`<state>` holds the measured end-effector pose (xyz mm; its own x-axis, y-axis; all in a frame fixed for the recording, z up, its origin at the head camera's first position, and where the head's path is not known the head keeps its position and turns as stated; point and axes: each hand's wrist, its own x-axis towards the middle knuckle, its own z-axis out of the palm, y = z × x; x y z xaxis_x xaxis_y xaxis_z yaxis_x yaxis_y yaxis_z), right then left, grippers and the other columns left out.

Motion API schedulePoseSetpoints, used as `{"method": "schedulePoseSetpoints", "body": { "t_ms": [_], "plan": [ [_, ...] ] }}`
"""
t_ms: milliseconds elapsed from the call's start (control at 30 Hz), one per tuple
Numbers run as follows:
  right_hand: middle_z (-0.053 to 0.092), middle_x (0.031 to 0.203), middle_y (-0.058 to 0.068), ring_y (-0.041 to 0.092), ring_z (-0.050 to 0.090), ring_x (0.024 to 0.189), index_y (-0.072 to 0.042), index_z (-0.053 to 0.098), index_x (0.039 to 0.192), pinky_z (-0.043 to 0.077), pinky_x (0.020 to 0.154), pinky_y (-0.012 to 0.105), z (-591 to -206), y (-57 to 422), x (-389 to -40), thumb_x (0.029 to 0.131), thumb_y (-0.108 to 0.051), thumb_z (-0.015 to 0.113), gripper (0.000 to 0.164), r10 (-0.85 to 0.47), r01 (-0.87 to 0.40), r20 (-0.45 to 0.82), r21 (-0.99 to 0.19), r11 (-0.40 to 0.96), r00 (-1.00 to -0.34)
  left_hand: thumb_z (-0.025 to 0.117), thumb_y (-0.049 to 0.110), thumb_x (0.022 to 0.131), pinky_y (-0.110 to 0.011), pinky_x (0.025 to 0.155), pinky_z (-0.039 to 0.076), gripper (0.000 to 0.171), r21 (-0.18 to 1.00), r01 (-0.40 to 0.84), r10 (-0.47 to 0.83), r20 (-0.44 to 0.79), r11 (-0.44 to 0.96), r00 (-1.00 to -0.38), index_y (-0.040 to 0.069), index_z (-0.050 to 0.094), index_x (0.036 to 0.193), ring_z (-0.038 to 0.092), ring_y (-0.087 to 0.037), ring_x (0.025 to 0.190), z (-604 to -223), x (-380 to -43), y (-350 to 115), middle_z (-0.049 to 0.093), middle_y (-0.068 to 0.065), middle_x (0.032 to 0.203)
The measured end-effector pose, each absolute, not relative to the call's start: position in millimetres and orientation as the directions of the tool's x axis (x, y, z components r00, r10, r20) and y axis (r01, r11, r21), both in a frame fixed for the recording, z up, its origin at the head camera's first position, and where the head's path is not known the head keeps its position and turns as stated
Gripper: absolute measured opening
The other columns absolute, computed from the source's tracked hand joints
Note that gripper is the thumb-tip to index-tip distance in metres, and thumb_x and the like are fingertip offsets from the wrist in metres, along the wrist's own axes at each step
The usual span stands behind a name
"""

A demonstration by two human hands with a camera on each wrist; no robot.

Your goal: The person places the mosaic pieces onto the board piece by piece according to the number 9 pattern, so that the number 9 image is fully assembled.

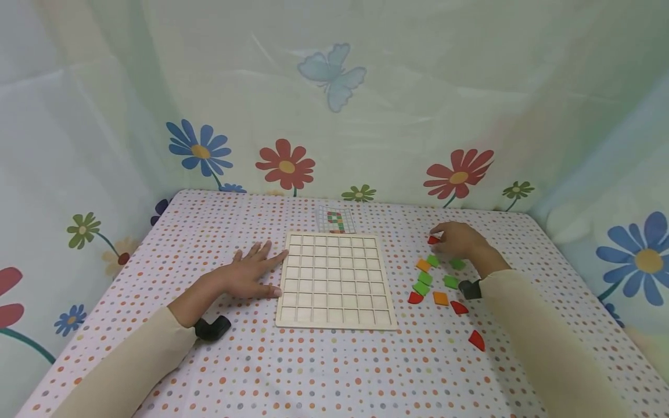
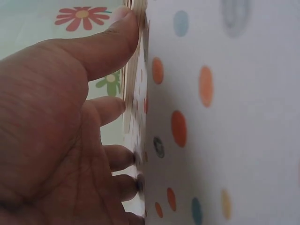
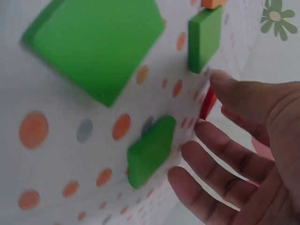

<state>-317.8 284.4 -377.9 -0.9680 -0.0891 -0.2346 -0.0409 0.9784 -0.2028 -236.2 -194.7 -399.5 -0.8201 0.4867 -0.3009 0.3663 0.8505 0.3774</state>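
My left hand (image 1: 247, 277) lies with its fingers spread at the left edge of a wooden grid board (image 1: 334, 325), thumb and index finger right at the rim. In the left wrist view its thumb (image 2: 108, 51) reaches along the board's side. Off to the board's right, my right hand (image 1: 460, 241) pinches a red quarter-round piece (image 1: 433, 239) between thumb and index finger. The right wrist view shows the red piece (image 3: 208, 104) partly hidden by the fingers, with a green piece (image 3: 152, 152) close to the other fingertips.
Below the right hand lie several green pieces (image 1: 425, 278), orange squares (image 1: 441, 298) and red quarter-round pieces (image 1: 477, 341). A card (image 1: 324, 217) printed with a coloured grid pattern lies behind the board. The dotted tablecloth (image 1: 313, 371) meets a flowered backdrop (image 1: 387, 151).
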Motion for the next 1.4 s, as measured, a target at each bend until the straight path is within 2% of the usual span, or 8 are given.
{"method": "schedulePoseSetpoints", "body": {
  "t_ms": [200,400,533,633,767,900,1133,1400],
  "plan": [
    [0.059,0.123,0.030,0.042,0.057,0.104,0.008,0.052,0.131,0.050,0.091,0.055,-381.4,277.5,-313.3,0.092,-0.029,0.066,0.056,0.065,0.095,-0.174,-0.172,0.981,-0.983,0.061,0.054,0.092,-0.073,0.114,-0.002,0.088,0.365,0.374,0.487,-0.294,0.852,-0.823,0.020,0.015,0.160,-0.005,-0.046,0.151,-399.6,-236.5,-193.8,-0.001,-0.024,0.164],
    [0.064,0.099,0.024,0.033,0.056,0.081,0.008,0.060,0.109,0.048,0.065,0.038,-381.6,272.0,-308.9,0.090,-0.044,0.067,0.056,0.202,0.224,-0.134,-0.183,0.957,-0.970,0.061,0.054,0.092,-0.073,0.114,0.000,0.089,0.350,0.375,0.480,-0.290,0.859,-0.828,0.020,0.016,0.160,-0.004,-0.046,0.151,-401.2,-237.2,-193.9,0.000,-0.024,0.164],
    [0.063,0.087,0.018,0.029,0.055,0.074,0.006,0.064,0.101,0.044,0.058,0.034,-383.5,270.1,-309.9,0.090,-0.050,0.064,0.056,0.227,0.247,-0.135,-0.152,0.957,-0.964,0.061,0.055,0.092,-0.073,0.114,0.001,0.089,0.350,0.381,0.483,-0.277,0.856,-0.830,0.020,0.016,0.160,-0.004,-0.046,0.151,-402.6,-236.8,-194.7,0.001,-0.024,0.164],
    [0.064,0.093,0.020,0.031,0.056,0.077,0.005,0.063,0.104,0.046,0.061,0.036,-384.5,269.6,-310.8,0.092,-0.044,0.063,0.051,0.199,0.219,-0.138,-0.146,0.965,-0.970,0.061,0.055,0.092,-0.073,0.114,0.001,0.089,0.349,0.385,0.486,-0.275,0.854,-0.829,0.020,0.016,0.160,-0.004,-0.046,0.151,-403.0,-236.8,-195.5,0.001,-0.024,0.164],
    [0.063,0.111,0.024,0.034,0.056,0.088,0.002,0.062,0.112,0.048,0.069,0.041,-384.1,271.8,-312.3,0.094,-0.024,0.060,0.032,0.101,0.125,-0.129,-0.194,0.973,-0.987,0.060,0.056,0.092,-0.073,0.114,0.002,0.089,0.340,0.389,0.486,-0.276,0.856,-0.829,0.020,0.016,0.160,-0.004,-0.047,0.151,-402.7,-237.4,-196.2,0.001,-0.024,0.165],
    [0.062,0.111,0.024,0.033,0.057,0.088,0.000,0.065,0.114,0.048,0.071,0.041,-384.1,276.6,-314.8,0.092,-0.011,0.055,0.026,0.037,0.066,-0.132,-0.223,0.972,-0.991,0.060,0.056,0.092,-0.073,0.114,0.002,0.089,0.333,0.388,0.484,-0.282,0.859,-0.828,0.021,0.015,0.160,-0.004,-0.046,0.151,-402.4,-238.1,-196.1,0.000,-0.024,0.165],
    [0.060,0.120,0.028,0.041,0.057,0.102,0.000,0.058,0.127,0.049,0.083,0.052,-389.8,278.1,-317.0,0.095,-0.026,0.061,0.042,0.010,0.041,-0.105,-0.297,0.954,-0.994,0.060,0.056,0.092,-0.072,0.114,0.001,0.089,0.330,0.380,0.477,-0.298,0.864,-0.827,0.022,0.015,0.160,-0.004,-0.045,0.152,-401.9,-238.7,-194.7,0.000,-0.023,0.165],
    [0.061,0.121,0.026,0.038,0.056,0.102,-0.003,0.062,0.125,0.050,0.080,0.045,-397.0,269.4,-324.0,0.093,-0.031,0.066,0.042,0.043,0.071,-0.098,-0.301,0.951,-0.994,0.060,0.056,0.092,-0.072,0.114,0.000,0.089,0.342,0.381,0.483,-0.297,0.859,-0.824,0.022,0.014,0.160,-0.005,-0.045,0.152,-401.8,-238.3,-195.6,-0.002,-0.023,0.165]
  ]
}}
